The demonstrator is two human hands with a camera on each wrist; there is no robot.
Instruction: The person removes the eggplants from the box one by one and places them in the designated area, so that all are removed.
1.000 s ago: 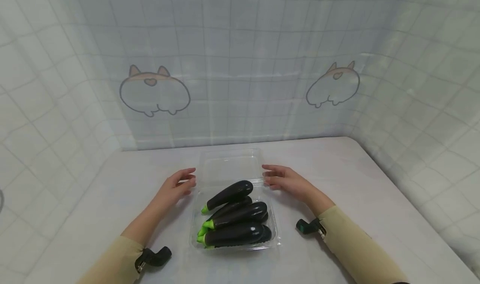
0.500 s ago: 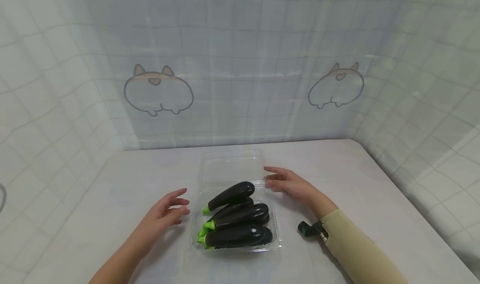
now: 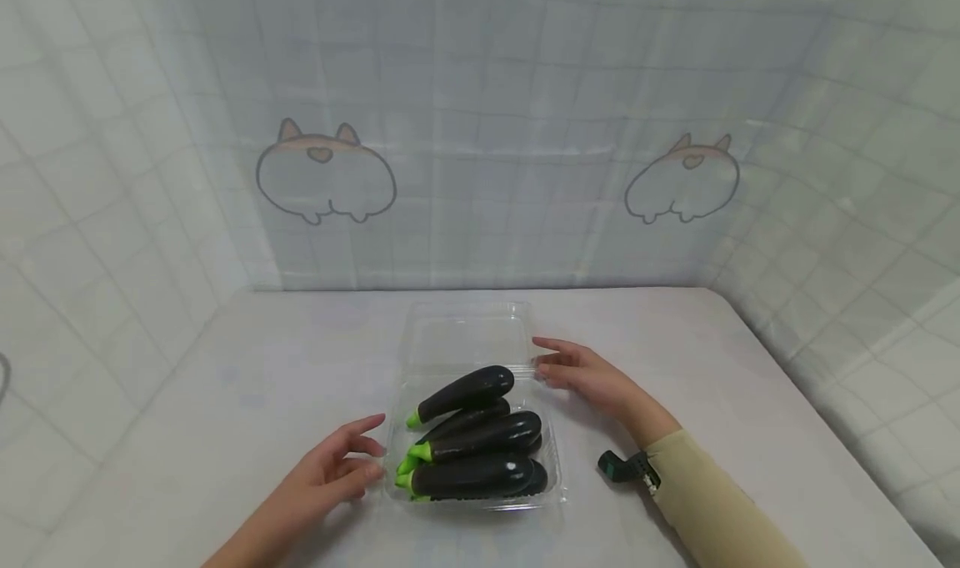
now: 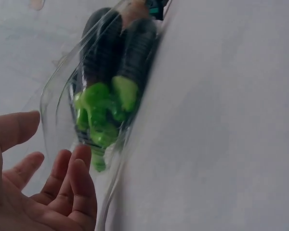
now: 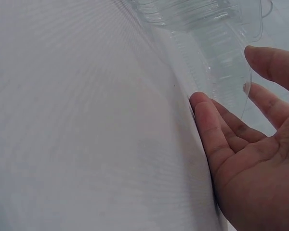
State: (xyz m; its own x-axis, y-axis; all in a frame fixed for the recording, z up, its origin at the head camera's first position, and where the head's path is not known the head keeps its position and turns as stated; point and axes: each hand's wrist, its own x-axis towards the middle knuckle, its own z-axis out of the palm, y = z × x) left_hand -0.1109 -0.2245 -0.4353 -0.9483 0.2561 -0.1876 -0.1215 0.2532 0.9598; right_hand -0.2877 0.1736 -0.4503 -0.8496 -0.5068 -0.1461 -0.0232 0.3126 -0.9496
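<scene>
A clear plastic clamshell box (image 3: 557, 468) stands on the table, its lid (image 3: 467, 340) folded back flat behind it. Several dark eggplants (image 3: 480, 475) with bright green stems are heaped in it, one eggplant (image 3: 465, 391) slanting across the top. My left hand (image 3: 333, 469) is beside the box's left wall, fingers loosely bent and spread; in the left wrist view its fingertips are right at the clear rim, near the green stems (image 4: 98, 115). On the other side, my right hand (image 3: 588, 374) has relaxed fingers at the lid's right edge near the hinge, its lower fingers (image 5: 209, 127) low against the tabletop.
The white table (image 3: 300, 343) ends at a back edge against a grid-patterned curtain (image 3: 487, 176) printed with two cartoon animals. More curtain hangs at both sides. A black wrist mount (image 3: 626, 468) sits on the right forearm.
My left hand has drawn back from beside the lid, toward me along the left side, then closed in on the box's front-left wall. The right hand stays by the hinge; the view shifts slightly.
</scene>
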